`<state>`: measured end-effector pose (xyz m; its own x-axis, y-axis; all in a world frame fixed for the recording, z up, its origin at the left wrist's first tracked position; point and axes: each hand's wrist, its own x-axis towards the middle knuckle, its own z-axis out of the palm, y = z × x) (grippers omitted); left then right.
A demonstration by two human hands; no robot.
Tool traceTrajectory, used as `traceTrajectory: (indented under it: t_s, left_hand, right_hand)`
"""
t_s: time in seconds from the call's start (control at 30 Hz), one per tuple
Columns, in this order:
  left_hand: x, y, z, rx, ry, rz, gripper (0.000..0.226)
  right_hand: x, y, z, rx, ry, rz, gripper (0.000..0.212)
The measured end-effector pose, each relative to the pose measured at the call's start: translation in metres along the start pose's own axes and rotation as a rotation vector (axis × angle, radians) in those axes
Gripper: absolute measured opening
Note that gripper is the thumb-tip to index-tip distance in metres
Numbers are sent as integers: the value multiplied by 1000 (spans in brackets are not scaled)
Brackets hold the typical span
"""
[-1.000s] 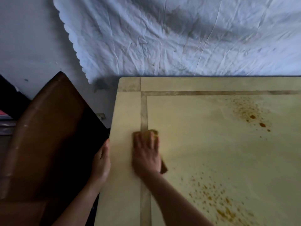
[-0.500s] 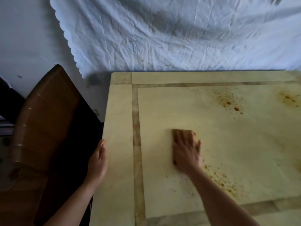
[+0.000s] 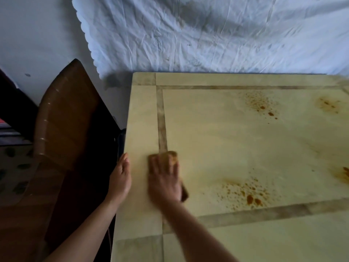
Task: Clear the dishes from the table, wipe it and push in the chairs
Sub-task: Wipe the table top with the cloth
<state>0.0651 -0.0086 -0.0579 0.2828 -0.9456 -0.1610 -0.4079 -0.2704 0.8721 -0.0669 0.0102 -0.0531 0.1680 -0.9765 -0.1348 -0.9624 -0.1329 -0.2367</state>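
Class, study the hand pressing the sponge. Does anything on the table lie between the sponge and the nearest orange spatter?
Nothing visible does. The right hand presses the sponge flat near the left border of the table; only bare surface runs from it to the spatter on its right.

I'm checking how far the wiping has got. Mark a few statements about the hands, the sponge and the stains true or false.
1. The right hand presses flat on a brown sponge. True.
2. The left hand holds a plate. False: it rests with straight fingers on the left edge of the table and holds nothing.
3. Brown spatter lies on the tabletop to the right of the sponge. True.
4. The sponge lies on the stain at the far right of the table. False: it lies near the left edge, over the darker inlaid band.
5. A brown chair stands to the left of the table. True.
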Motion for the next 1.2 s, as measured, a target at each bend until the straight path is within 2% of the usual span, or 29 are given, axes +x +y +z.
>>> traceTrajectory:
  t_s: [0.07, 0.17, 0.23, 0.3, 0.47, 0.57, 0.67, 0.77, 0.83, 0.97, 1.1, 1.2]
  left_hand:
    - [-11, -4, -2, -21, 17, -35, 42]
    - [-30, -6, -4, -37, 27, -75, 41]
    - [-44, -6, -6, -4, 24, -62, 42]
    - [-58, -4, -7, 30, 25, -42, 43]
    - [-83, -1, -5, 69, 50, -61, 44]
    - [-94, -9, -6, 84, 72, -81, 43]
    - [-107, -12, -5, 84, 82, -82, 43]
    - [-120, -9, -6, 102, 98, -72, 43]
    - [-123, -8, -7, 95, 93, -78, 43]
    - [-129, -13, -10, 87, 82, -90, 44]
    - [-140, -18, -11, 110, 55, -70, 44]
    - [-155, -23, -13, 103, 45, -62, 46]
  right_hand:
    - [-29, -36, 10, 4, -48, -132, 64]
    - [-56, -42, 15, -6, -143, -295, 64]
    - [-57, -19, 14, -47, -76, -369, 61]
    - [-53, 23, 9, -75, -22, -264, 60]
    - [-72, 160, -19, -50, 42, 231, 61]
    - [-105, 225, -34, -13, 66, 434, 58]
    - [-126, 258, -42, -8, 80, 591, 58]
    - [-122, 246, -41, 32, 83, 663, 59]
    - [-115, 215, -34, 23, 72, 588, 59]
    - [-123, 97, -5, 34, 55, 221, 65]
    - [-164, -19, 20, 102, -71, -143, 66]
    - [-196, -54, 33, 55, -165, -309, 73]
